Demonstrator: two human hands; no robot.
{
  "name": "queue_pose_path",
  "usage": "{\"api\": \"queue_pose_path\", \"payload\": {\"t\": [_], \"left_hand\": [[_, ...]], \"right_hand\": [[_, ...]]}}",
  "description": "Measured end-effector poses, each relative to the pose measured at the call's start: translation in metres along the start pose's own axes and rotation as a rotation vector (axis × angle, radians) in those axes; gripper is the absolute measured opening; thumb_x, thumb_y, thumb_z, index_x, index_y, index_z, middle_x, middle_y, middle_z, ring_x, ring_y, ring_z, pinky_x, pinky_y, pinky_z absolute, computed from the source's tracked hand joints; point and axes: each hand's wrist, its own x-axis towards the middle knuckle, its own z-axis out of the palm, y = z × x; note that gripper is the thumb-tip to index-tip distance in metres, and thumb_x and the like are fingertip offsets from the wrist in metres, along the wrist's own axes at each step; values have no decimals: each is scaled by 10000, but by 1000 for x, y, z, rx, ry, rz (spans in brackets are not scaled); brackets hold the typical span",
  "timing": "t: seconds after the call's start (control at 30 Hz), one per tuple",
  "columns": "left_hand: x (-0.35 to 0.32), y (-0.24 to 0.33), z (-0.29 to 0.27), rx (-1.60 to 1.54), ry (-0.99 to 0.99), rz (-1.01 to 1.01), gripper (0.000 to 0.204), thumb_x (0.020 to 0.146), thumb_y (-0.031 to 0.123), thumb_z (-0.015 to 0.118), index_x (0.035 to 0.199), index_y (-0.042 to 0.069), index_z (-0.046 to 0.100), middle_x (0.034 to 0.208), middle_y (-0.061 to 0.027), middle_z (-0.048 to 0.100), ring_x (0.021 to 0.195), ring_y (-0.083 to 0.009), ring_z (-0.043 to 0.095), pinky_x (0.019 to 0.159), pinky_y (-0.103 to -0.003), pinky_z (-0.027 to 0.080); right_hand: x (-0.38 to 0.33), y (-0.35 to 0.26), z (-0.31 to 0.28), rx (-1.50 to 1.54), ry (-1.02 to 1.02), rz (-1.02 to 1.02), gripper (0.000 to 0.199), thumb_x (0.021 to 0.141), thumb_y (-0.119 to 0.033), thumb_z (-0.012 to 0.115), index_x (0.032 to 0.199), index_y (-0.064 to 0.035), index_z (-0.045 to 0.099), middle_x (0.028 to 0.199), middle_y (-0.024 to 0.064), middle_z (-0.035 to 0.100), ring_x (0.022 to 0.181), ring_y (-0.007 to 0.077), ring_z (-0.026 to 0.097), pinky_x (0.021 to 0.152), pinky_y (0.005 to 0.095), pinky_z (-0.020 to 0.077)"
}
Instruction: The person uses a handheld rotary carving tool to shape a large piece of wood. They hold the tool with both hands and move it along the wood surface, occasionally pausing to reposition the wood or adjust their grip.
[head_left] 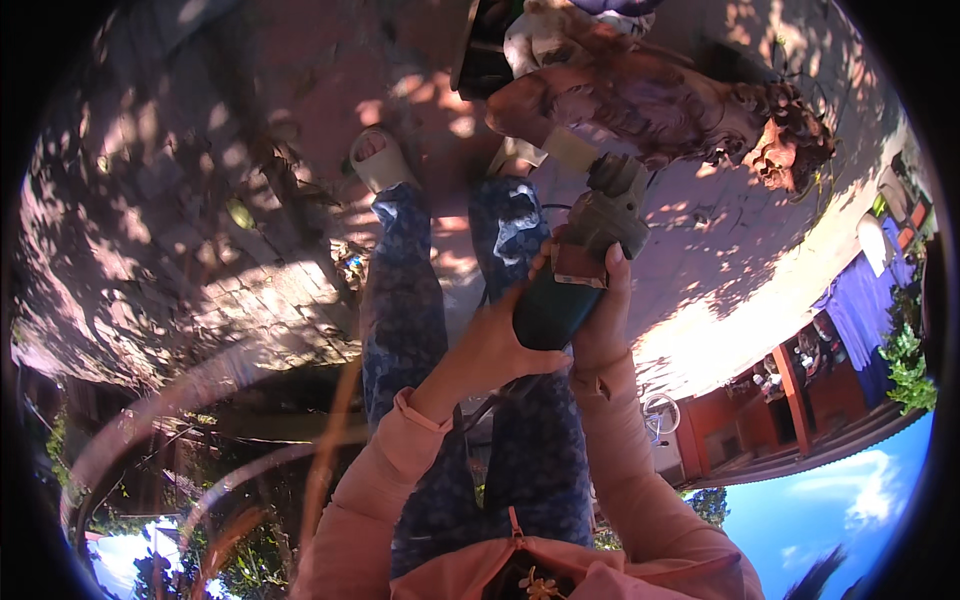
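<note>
A hand-held power tool [552,310] with a dark green body and a dusty grey head is held over my right knee. My left hand [495,345] wraps round its green body from the left, thumb across the near end. From the right, my right hand [604,315] grips the same body, its thumb reaching up by the grey head. A reddish-brown patch [579,265] covers the body near the head. Just beyond lies a reddish-brown carved figure [650,105], apart from my hands; a flat tan piece [570,148] shows between it and the tool.
A dark cord [485,405] runs below my hands. My sandalled foot [380,160] rests on shaded paving [290,200] with scattered leaves. A dark-framed object [485,50] stands beside the carving. A bicycle wheel [660,413] and a red-walled building [770,410] lie to the right.
</note>
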Motion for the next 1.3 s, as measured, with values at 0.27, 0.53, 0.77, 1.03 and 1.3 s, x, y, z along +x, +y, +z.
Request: {"api": "queue_pose_path", "payload": {"t": [0.27,0.53,0.77,1.03,1.3], "left_hand": [[14,15,-29,140,-70,-3,890,562,389,844,1244,-42,466,1019,-227,642,989,-351,631,857,-383,483],[-2,-4,-10,-64,11,-6,867,574,377,845,1232,-48,473,1031,-235,638,988,-354,631,854,-379,479],[28,28,-39,101,-104,-1,851,567,378,836,1218,-50,493,1042,-233,638,985,-355,629,851,-382,476],[-2,15,-40,-15,-91,-37,843,577,325,841,1260,-19,485,1099,-207,626,1039,-340,610,880,-384,463],[25,31,-59,-30,-216,4,810,564,323,852,1217,-22,520,1069,-164,634,992,-269,610,870,-344,459]], "right_hand": [[18,7,9,106,-58,-45,679,850,-607,500,1150,1,514,975,127,595,876,237,598,775,357,506],[9,15,0,30,-41,51,694,837,-621,511,1144,1,514,969,126,592,877,241,594,795,367,497],[31,-4,16,69,-58,-85,657,871,-600,479,1138,-1,515,965,124,595,873,232,599,783,364,505],[8,16,28,56,-14,-36,638,865,-576,520,1135,3,517,952,128,605,875,247,610,775,361,516],[22,1,37,35,71,-126,607,890,-559,493,1105,8,531,919,132,612,833,240,617,743,348,517]]}}
